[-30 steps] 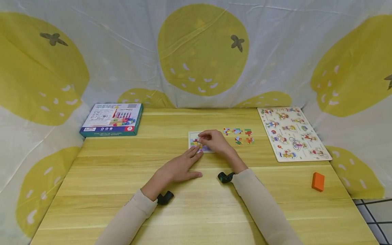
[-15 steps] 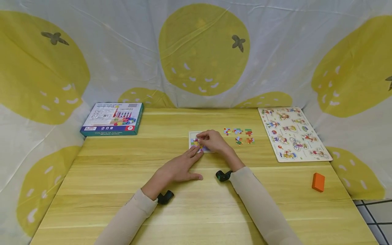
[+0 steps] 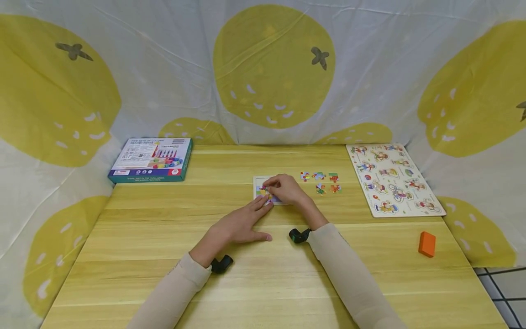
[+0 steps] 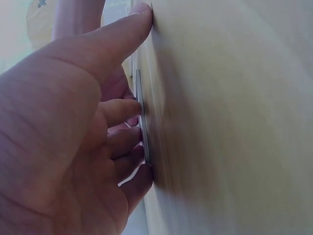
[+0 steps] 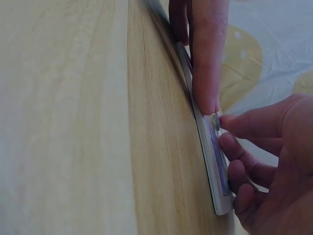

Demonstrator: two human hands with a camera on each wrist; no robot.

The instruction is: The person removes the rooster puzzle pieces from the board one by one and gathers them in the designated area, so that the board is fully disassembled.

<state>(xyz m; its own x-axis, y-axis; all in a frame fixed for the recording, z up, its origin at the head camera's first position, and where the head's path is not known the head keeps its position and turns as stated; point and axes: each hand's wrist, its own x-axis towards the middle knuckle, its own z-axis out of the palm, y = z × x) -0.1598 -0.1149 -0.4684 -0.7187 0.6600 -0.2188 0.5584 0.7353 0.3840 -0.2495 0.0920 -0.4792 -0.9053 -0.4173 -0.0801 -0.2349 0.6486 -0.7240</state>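
Fingers of the left hand (image 3: 242,224) lie extended on the near edge of the puzzle board (image 3: 256,187), apparently steadying it; right hand (image 3: 286,188) fingers, nearly together, pinch a small piece (image 5: 217,122) there, likely for control. Loose pieces (image 3: 318,176) just right of them.

- A screened-off play spot; whether at home or elsewhere, unclear.
- Fruit-print cloth (image 3: 370,91) surrounds three sides of the wood-grain table (image 3: 263,288).
- Jigsaw pieces (image 3: 318,176), a picture puzzle board (image 3: 396,180) and a boxed toy set (image 3: 149,160) lie there.
- Pale tiles (image 3: 511,285) show at lower right.
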